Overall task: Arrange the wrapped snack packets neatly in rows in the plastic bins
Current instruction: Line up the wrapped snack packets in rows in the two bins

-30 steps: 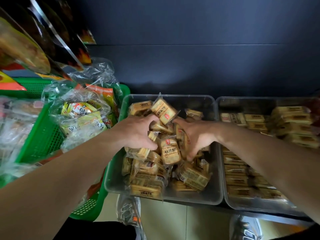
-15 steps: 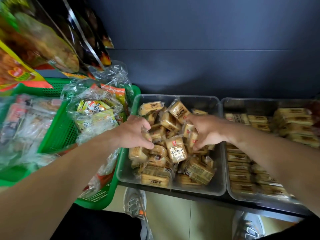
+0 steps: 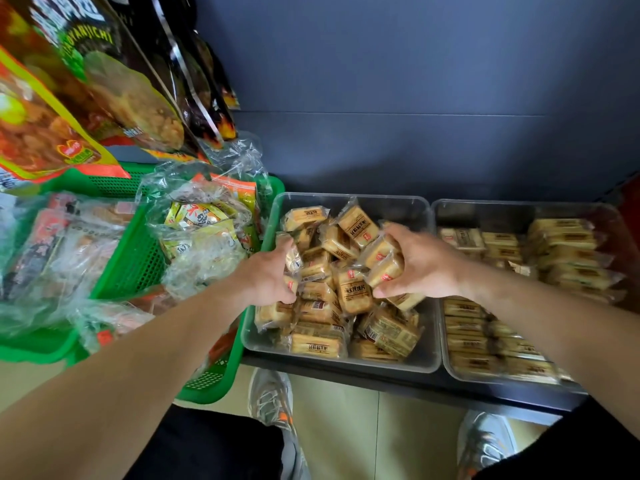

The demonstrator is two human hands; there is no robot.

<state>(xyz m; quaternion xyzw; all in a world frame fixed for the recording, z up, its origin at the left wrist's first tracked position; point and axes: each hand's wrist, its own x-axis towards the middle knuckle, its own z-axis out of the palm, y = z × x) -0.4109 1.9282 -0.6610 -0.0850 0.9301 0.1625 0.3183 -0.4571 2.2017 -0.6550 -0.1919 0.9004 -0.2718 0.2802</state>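
A clear plastic bin in the middle holds a loose heap of yellow wrapped snack packets. My left hand reaches into the heap's left side, fingers curled round a packet. My right hand grips a couple of packets at the heap's upper right. A second clear bin to the right holds the same packets laid flat in rows.
A green mesh basket on the left is full of clear bags of other snacks. Large snack bags hang above it. A dark wall stands behind the bins. The shelf's front edge and my shoes lie below.
Both hands have moved apart from the heap's centre: the left to the heap's left side, the right up and right with packets in its grip. The camera has tilted slightly.
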